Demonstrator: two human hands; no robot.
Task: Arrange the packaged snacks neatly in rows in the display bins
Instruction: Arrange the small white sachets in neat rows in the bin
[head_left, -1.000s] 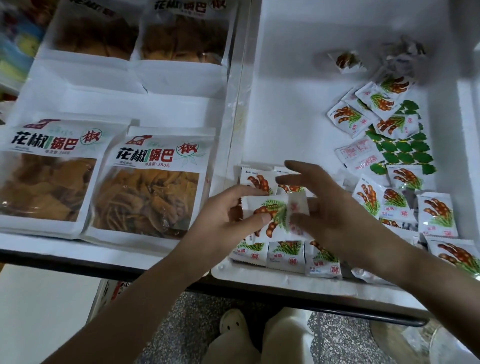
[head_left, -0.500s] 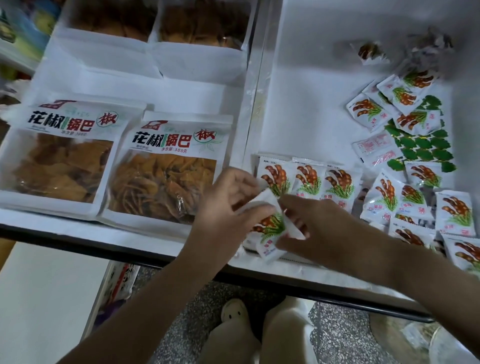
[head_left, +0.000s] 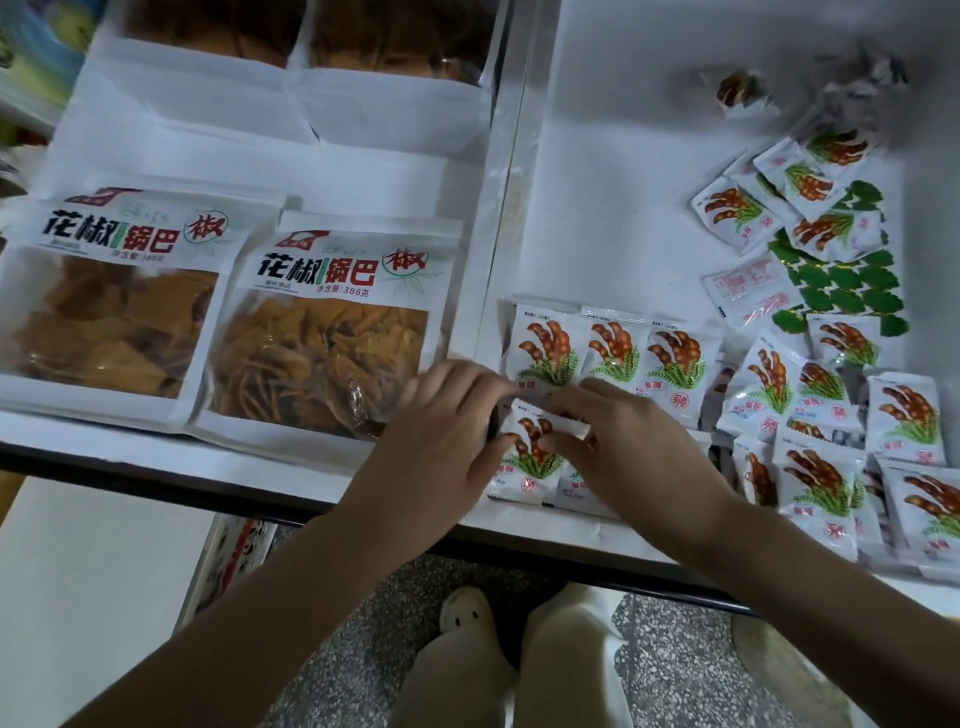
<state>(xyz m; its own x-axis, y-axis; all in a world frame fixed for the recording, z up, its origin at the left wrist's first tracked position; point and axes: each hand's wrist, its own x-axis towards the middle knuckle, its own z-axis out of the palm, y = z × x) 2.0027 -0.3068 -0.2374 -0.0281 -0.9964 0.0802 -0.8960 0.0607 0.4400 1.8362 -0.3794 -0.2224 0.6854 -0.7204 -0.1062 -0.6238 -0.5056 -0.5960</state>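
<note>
Looks down into a white display bin (head_left: 623, 182), next to a second bin with large bags of crisps (head_left: 332, 332) already laid side by side. Shows the job as seemingly under half done: a loose heap of small packets (head_left: 810, 467) unsorted along the right side, one finished row of three packets (head_left: 613, 353) touching at the near left, and a front row barely begun. Catches left hand (head_left: 441, 452) and right hand (head_left: 634, 457) pinching one small packet (head_left: 527, 470) by its edges, fingers curled, just in front of that finished row.
</note>
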